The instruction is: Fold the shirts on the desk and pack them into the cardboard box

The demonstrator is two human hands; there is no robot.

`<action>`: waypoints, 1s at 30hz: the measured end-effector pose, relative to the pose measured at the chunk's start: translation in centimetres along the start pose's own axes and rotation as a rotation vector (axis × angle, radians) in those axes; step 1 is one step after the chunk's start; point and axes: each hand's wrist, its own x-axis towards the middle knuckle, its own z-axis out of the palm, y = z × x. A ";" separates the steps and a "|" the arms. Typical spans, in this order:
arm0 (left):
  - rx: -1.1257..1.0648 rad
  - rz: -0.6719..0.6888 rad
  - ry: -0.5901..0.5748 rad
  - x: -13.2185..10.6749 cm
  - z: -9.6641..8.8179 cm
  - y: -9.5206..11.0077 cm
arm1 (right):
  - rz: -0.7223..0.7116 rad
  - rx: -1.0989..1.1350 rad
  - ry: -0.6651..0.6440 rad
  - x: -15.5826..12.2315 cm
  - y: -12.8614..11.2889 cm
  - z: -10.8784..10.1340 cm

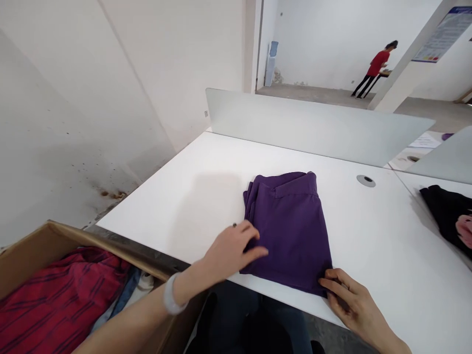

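A folded pair of purple pants (291, 231) lies on the white table (206, 167), with the waistband at the far side and several layers showing along the left edge. My left hand (236, 246) hovers at the left edge of the pants, thumb and fingers apart, holding nothing. At the near right corner of the cloth, my right hand (346, 300) pinches the fabric between thumb and fingers.
A cardboard box (106, 241) at the lower left holds a red plaid garment (70, 290) and other clothes. A frosted divider (306, 125) borders the table's far side. Black clothing (450, 216) lies at the right. A person in a red top (378, 64) stands far behind.
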 end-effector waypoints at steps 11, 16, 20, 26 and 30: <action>0.181 -0.367 0.228 11.5 1.6 -2.0 | 0.029 0.062 -0.044 0.1 0.1 0.2; 0.214 -0.514 0.228 10.0 2.3 -3.4 | 0.016 0.070 -0.041 0.3 0.1 0.1; 0.249 -0.500 0.178 9.9 3.1 -4.9 | 0.039 0.072 -0.033 0.2 -0.1 -0.1; 0.178 -0.418 0.192 9.3 2.7 -4.6 | 0.028 0.046 -0.019 0.3 -0.1 -0.3; 0.223 -0.217 0.314 6.4 2.5 -2.0 | 0.044 0.074 -0.027 0.5 0.0 -0.4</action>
